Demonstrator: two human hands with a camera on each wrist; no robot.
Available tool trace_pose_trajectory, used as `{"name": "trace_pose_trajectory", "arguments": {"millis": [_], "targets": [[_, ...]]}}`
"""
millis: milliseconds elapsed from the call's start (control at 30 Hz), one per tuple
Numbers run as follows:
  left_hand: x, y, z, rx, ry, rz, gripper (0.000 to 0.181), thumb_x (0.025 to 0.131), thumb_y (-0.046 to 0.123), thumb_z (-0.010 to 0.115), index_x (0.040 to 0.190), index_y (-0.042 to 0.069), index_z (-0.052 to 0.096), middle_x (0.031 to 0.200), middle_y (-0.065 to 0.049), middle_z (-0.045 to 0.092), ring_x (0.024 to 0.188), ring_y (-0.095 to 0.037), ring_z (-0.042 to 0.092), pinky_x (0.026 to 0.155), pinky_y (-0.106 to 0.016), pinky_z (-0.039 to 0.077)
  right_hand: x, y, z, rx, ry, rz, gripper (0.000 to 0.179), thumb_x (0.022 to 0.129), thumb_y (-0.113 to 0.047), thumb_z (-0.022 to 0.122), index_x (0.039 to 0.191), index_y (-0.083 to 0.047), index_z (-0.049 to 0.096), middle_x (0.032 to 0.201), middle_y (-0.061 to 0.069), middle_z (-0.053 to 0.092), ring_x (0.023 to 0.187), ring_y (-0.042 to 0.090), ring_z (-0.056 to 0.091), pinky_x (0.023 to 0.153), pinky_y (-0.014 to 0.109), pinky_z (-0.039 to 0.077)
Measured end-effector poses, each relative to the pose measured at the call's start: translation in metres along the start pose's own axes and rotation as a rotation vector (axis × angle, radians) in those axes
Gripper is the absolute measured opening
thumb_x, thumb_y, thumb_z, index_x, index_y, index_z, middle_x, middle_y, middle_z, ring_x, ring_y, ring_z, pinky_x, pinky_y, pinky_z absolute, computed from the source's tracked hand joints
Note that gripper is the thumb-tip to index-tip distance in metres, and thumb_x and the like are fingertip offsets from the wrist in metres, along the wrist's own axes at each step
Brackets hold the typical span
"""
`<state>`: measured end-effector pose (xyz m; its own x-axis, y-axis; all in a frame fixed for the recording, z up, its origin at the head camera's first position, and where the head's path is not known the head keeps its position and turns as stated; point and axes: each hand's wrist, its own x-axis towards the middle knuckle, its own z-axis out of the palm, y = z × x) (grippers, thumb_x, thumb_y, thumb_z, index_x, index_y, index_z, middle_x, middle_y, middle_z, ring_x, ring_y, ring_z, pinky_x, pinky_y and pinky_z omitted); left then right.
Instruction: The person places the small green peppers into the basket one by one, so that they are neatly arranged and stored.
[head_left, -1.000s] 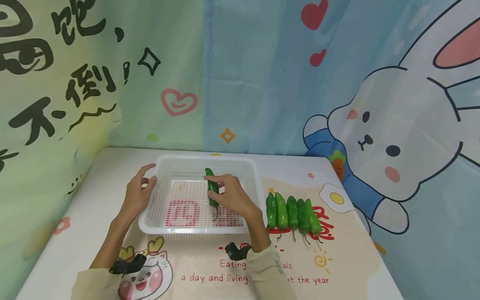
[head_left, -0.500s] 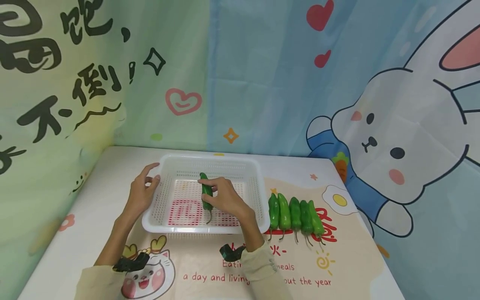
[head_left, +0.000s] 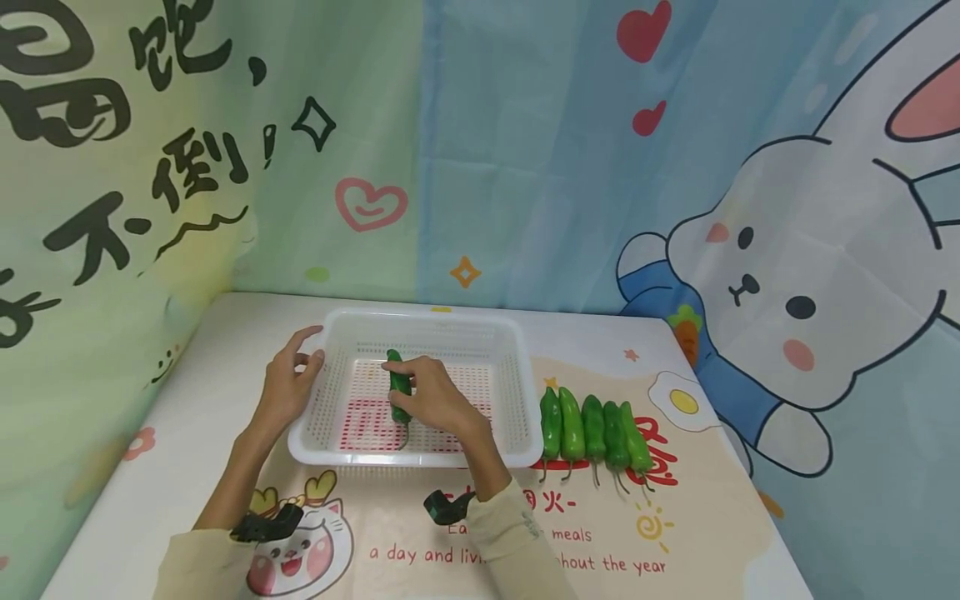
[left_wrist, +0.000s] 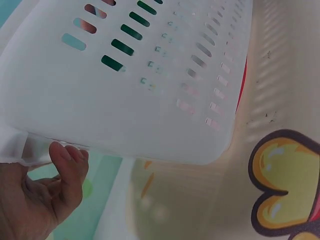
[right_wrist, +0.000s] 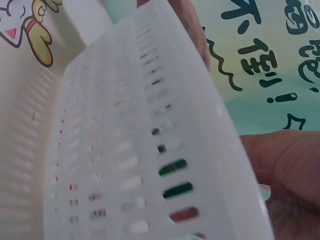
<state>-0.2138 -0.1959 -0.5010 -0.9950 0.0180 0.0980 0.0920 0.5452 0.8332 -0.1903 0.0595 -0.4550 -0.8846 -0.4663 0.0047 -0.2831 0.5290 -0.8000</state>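
Note:
My right hand pinches a long green chili pepper between thumb and fingers, over the inside of a white plastic basket. The pepper's stem points toward me; whether it touches the basket's floor I cannot tell. At the basket's left rim is my left hand, with thumb and index finger on the edge. In the left wrist view, other fingers of that hand are curled by the rim. The right wrist view shows part of my right hand beyond the wall, with green showing through its slots.
Several green chili peppers lie side by side, stems toward me, just right of the basket. The table has a printed cover with writing and a cartoon cat. A patterned curtain hangs behind.
My right hand has carried the chili pepper leftward and a little nearer to me within the basket. The left hand stays at the rim. The whole head view has shifted slightly.

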Motion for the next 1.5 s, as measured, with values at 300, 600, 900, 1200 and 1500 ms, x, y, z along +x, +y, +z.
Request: {"name": "trace_pose_trajectory", "arguments": {"millis": [300, 600, 900, 1200, 1500], "targets": [[0.000, 0.001, -0.001, -0.001, 0.006, -0.002, 0.053, 0.117, 0.021, 0.047, 0.168, 0.009, 0.038, 0.123, -0.038, 0.069, 0.098, -0.045, 0.076, 0.077, -0.045, 0.069, 0.011, -0.007, 0.011, -0.018, -0.028, 0.005, 0.046, 0.103, 0.000, 0.067, 0.149, 0.000, 0.065, 0.130, 0.027, 0.073, 0.092, 0.016, 0.071, 0.065, 0.016, 0.055], [0.002, -0.002, 0.000, -0.007, 0.011, 0.002, 0.052, 0.117, 0.019, 0.048, 0.168, 0.010, 0.039, 0.123, -0.038, 0.070, 0.097, -0.045, 0.076, 0.077, -0.047, 0.069, 0.018, -0.018, 0.023, -0.024, -0.028, 0.051, 0.046, 0.104, -0.002, 0.066, 0.150, -0.002, 0.064, 0.106, 0.020, 0.070, 0.069, 0.009, 0.054, 0.055, 0.017, 0.049], [0.001, 0.000, -0.001, -0.007, 0.017, 0.009, 0.051, 0.117, 0.018, 0.049, 0.166, 0.008, 0.041, 0.122, -0.038, 0.071, 0.100, -0.047, 0.076, 0.079, -0.051, 0.069, 0.027, -0.024, 0.036, -0.088, -0.031, 0.080, 0.047, 0.103, -0.005, 0.068, 0.150, -0.002, 0.065, 0.140, 0.025, 0.066, 0.083, 0.011, 0.058, 0.063, 0.018, 0.052], [0.003, -0.003, -0.002, -0.012, 0.021, 0.028, 0.050, 0.116, 0.017, 0.049, 0.165, 0.006, 0.042, 0.118, -0.038, 0.071, 0.097, -0.047, 0.077, 0.076, -0.048, 0.068, 0.039, -0.026, 0.049, -0.119, -0.014, 0.096, 0.044, 0.102, -0.004, 0.070, 0.146, 0.002, 0.067, 0.143, 0.027, 0.067, 0.091, 0.016, 0.062, 0.066, 0.019, 0.057], [0.005, -0.006, -0.002, -0.013, 0.033, 0.045, 0.050, 0.115, 0.016, 0.050, 0.163, 0.005, 0.045, 0.115, -0.037, 0.072, 0.098, -0.048, 0.077, 0.077, -0.049, 0.068, 0.088, 0.039, 0.091, -0.135, -0.030, 0.114, 0.051, 0.100, -0.017, 0.077, 0.149, -0.009, 0.067, 0.155, 0.015, 0.064, 0.084, 0.013, 0.065, 0.059, 0.023, 0.059]]}}
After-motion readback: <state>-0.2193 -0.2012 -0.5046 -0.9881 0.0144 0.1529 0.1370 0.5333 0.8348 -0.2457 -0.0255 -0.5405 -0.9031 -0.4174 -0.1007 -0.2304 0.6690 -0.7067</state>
